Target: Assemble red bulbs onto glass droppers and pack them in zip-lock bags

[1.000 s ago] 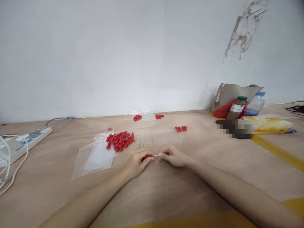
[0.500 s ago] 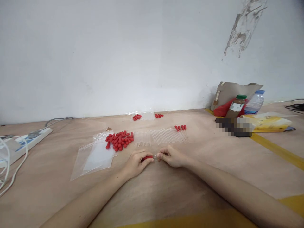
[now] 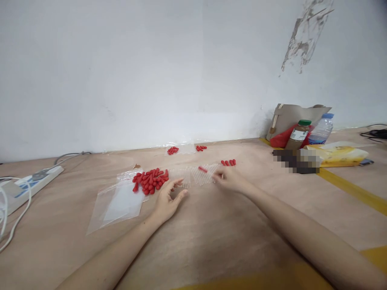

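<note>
My left hand (image 3: 170, 201) is open and holds nothing, its thumb and fingers apart, just right of a heap of red rubber bulbs (image 3: 149, 181). A row of thin clear glass tubes (image 3: 199, 175) lies past my fingers. My right hand (image 3: 228, 179) is pinched closed over the right part of that row, on a glass dropper whose red bulb (image 3: 202, 169) points left and is blurred by motion. Most of its tube is hard to make out. Several droppers with red bulbs (image 3: 228, 162) lie behind my right hand, their tubes partly hidden by it.
Clear plastic bags (image 3: 121, 201) lie left of the heap. Small groups of red bulbs (image 3: 201, 148) sit near the wall. At left is a power strip (image 3: 36, 181) with cables. At right stand a bag (image 3: 281, 117), two bottles (image 3: 298, 135) and a yellow tissue pack (image 3: 341, 156).
My left hand has let go of the red bulb and opened, moving slightly left. My right hand has carried the dropper forward and right, over the tubes.
</note>
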`<act>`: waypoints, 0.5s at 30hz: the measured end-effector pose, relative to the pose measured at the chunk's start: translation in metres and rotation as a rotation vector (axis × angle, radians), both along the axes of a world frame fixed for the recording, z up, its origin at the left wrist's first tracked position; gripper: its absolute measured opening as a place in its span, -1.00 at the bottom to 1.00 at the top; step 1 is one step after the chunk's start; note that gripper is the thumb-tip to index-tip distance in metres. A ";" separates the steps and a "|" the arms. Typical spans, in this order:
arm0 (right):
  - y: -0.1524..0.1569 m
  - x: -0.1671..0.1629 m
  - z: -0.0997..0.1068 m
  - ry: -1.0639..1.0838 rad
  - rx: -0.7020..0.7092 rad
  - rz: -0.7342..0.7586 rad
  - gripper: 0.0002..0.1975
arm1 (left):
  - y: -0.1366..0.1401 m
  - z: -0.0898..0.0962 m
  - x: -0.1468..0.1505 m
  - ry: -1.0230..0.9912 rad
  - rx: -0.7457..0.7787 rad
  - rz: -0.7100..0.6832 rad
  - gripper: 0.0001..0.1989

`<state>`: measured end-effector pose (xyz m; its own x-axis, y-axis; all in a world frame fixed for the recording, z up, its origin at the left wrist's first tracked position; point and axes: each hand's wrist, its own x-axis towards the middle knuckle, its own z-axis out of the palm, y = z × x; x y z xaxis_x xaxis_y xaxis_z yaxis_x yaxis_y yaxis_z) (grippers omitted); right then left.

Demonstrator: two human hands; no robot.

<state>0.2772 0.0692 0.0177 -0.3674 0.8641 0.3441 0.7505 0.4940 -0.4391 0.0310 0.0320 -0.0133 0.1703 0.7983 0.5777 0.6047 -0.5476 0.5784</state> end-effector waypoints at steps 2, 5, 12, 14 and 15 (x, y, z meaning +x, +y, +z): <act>0.017 0.020 -0.002 0.082 0.009 -0.264 -0.76 | 0.001 -0.002 0.000 0.009 -0.038 0.021 -0.72; 0.036 0.047 -0.008 0.135 -0.051 -0.513 -0.79 | 0.001 -0.003 0.000 0.034 -0.058 0.001 -0.76; 0.041 0.054 -0.026 0.096 -0.117 -0.676 -0.78 | -0.003 0.002 0.002 0.130 -0.014 -0.059 -0.85; 0.042 0.051 -0.028 0.089 -0.122 -0.684 -0.75 | -0.005 0.003 0.003 0.140 -0.016 -0.078 -0.87; 0.042 0.051 -0.028 0.089 -0.124 -0.686 -0.73 | -0.005 0.004 0.003 0.145 -0.015 -0.087 -0.87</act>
<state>0.3282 0.1112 -0.0106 0.3000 0.9254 0.2315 0.8332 -0.1361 -0.5359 0.0345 0.0266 -0.0091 0.3203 0.7854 0.5296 0.6330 -0.5934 0.4971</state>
